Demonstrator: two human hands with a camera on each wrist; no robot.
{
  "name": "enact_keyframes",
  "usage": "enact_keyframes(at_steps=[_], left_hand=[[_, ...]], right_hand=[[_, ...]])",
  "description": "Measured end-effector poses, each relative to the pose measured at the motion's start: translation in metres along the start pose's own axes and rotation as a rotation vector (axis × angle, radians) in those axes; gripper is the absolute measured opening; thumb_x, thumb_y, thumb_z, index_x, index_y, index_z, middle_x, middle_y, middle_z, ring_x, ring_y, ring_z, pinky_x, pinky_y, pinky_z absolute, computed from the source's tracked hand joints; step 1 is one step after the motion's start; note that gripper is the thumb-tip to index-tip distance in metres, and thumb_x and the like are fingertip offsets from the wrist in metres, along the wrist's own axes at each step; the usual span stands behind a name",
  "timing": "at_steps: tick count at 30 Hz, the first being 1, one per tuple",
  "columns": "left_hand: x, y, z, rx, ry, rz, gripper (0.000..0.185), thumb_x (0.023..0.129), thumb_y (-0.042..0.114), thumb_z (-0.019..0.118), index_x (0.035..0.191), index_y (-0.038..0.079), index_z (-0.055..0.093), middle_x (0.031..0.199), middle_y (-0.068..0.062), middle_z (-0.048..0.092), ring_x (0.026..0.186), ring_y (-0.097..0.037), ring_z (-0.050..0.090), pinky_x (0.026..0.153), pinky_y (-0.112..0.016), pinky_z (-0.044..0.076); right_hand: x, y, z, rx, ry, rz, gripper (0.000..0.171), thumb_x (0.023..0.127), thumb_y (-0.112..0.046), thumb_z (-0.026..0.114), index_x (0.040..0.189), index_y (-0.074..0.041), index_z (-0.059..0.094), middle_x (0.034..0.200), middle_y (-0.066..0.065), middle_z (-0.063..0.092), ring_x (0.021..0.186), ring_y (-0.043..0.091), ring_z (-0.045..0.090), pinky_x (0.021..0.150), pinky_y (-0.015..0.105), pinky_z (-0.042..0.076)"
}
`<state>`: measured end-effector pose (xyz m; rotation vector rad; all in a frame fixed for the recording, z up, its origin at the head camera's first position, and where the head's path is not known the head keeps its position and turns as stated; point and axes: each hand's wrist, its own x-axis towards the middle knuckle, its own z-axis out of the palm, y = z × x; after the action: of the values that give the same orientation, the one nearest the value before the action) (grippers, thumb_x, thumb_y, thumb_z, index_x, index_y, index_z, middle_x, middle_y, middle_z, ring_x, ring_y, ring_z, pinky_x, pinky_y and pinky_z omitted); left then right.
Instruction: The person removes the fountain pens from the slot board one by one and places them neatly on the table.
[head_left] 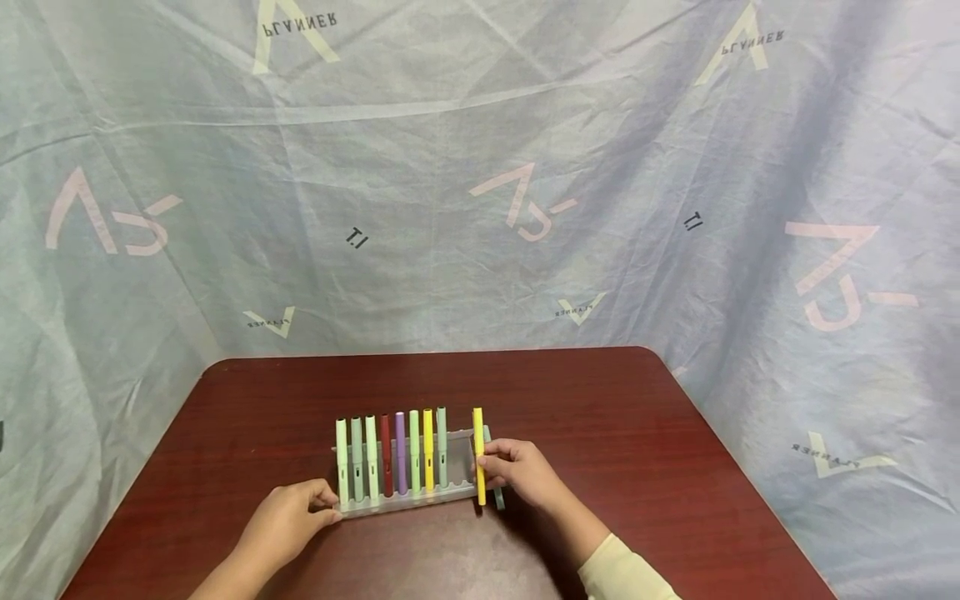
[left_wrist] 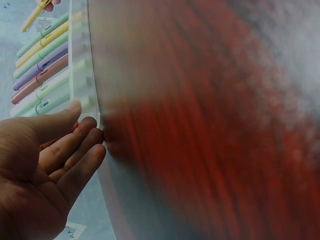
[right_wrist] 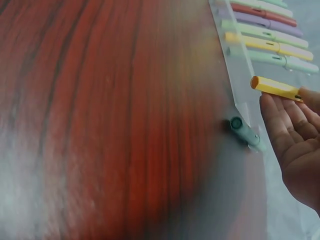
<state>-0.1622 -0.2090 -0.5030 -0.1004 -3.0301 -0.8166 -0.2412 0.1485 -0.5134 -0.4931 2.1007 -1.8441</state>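
A clear plastic pen rack [head_left: 390, 505] stands on the table with several capped pens leaning in a row in its slots. At the rack's left end, my left hand [head_left: 288, 517] pinches the corner between thumb and fingers, beside a pale green pen [head_left: 342, 458]. My right hand [head_left: 528, 475] holds a yellow pen [head_left: 478, 458] nearly upright by its middle, in front of the rack's right end. Behind it, a grey-green pen [right_wrist: 244, 132] leans at that end, partly hidden by the hand in the head view. A gap separates the yellow pen from the row.
The dark red wooden table [head_left: 645, 433] carries the rack near its middle. Grey printed cloth [head_left: 420, 208] hangs round the back and sides of the table. In the row are also a dark red pen [head_left: 386, 454] and a purple pen [head_left: 401, 454].
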Motion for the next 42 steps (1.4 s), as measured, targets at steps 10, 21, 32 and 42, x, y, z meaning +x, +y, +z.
enact_keyframes(at_steps=[10,21,32,42], left_hand=[[0.000,-0.002,0.002,0.000,0.020,0.012,0.018,0.078,0.024,0.081,0.080,0.030,0.065,0.081,0.014,0.070,0.080,-0.013,0.067,0.073,-0.041,0.054],[0.001,-0.002,0.001,-0.007,0.007,0.009,0.016,0.079,0.024,0.081,0.082,0.028,0.066,0.082,0.013,0.070,0.079,-0.013,0.066,0.071,-0.040,0.054],[0.001,-0.001,0.001,-0.008,-0.003,0.002,0.015,0.079,0.024,0.081,0.083,0.028,0.067,0.082,0.013,0.070,0.079,-0.012,0.067,0.071,-0.040,0.054],[0.002,-0.002,0.000,0.004,0.003,0.002,0.015,0.079,0.024,0.081,0.083,0.028,0.067,0.081,0.014,0.070,0.079,-0.012,0.067,0.072,-0.040,0.054]], right_hand=[[-0.001,-0.001,-0.021,0.004,0.079,0.015,0.034,0.095,-0.011,0.064,0.115,0.016,0.056,0.106,0.035,0.066,0.090,0.043,0.069,0.076,0.046,0.060],[-0.003,0.004,-0.042,-0.036,0.179,0.097,0.025,0.093,-0.008,0.066,0.107,0.010,0.059,0.095,0.023,0.067,0.079,0.030,0.069,0.072,0.047,0.060],[0.001,0.014,-0.041,-0.157,0.174,0.192,0.020,0.091,-0.008,0.067,0.100,0.009,0.064,0.083,0.016,0.067,0.069,0.022,0.066,0.064,0.041,0.061],[0.005,0.014,-0.036,-0.298,0.172,0.234,0.015,0.089,-0.011,0.071,0.093,0.003,0.066,0.082,0.013,0.067,0.065,0.021,0.068,0.060,0.035,0.060]])
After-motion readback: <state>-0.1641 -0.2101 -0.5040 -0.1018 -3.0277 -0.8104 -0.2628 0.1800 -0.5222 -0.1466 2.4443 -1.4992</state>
